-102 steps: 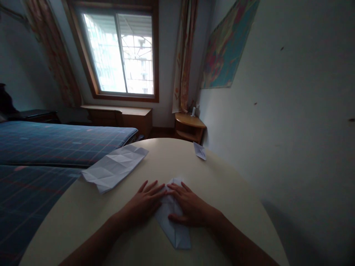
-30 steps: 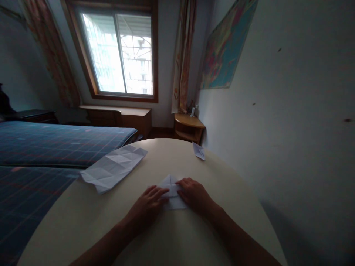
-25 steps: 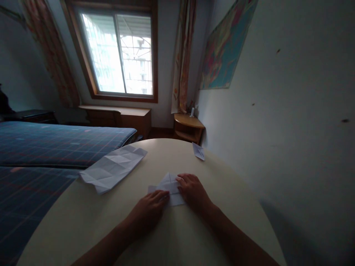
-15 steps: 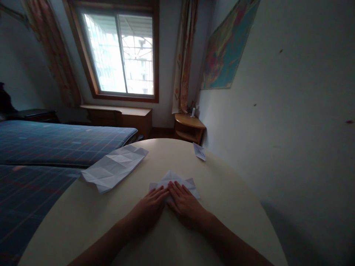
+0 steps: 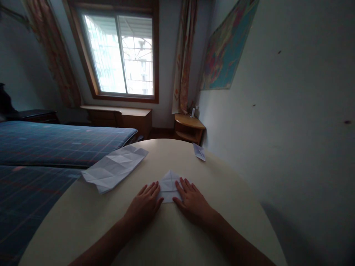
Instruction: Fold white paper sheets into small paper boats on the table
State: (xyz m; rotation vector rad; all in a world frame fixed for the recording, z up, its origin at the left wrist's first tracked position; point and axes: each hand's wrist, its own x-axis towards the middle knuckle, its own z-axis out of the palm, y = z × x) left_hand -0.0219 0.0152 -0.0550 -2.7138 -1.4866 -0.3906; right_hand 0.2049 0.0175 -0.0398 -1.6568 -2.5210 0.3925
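A folded sheet of white paper [image 5: 169,184] lies on the round cream table [image 5: 166,236], its pointed end facing away from me. My left hand [image 5: 146,201] rests flat over the paper's left side, with the thumb near its lower edge. Over the right side lies my right hand [image 5: 191,199], palm down with fingers spread. Between the hands show the peak, a vertical crease and a horizontal fold line. Both outer ends of the paper are hidden under the hands.
A larger creased paper sheet [image 5: 116,168] lies at the table's left edge. At the far right edge sits a small folded paper piece [image 5: 199,152]. A bed with a plaid cover [image 5: 69,144] adjoins on the left, and a white wall [image 5: 291,147] rises on the right.
My hands have slid apart from the middle of the paper toward its two sides, uncovering its centre. The other papers have not moved.
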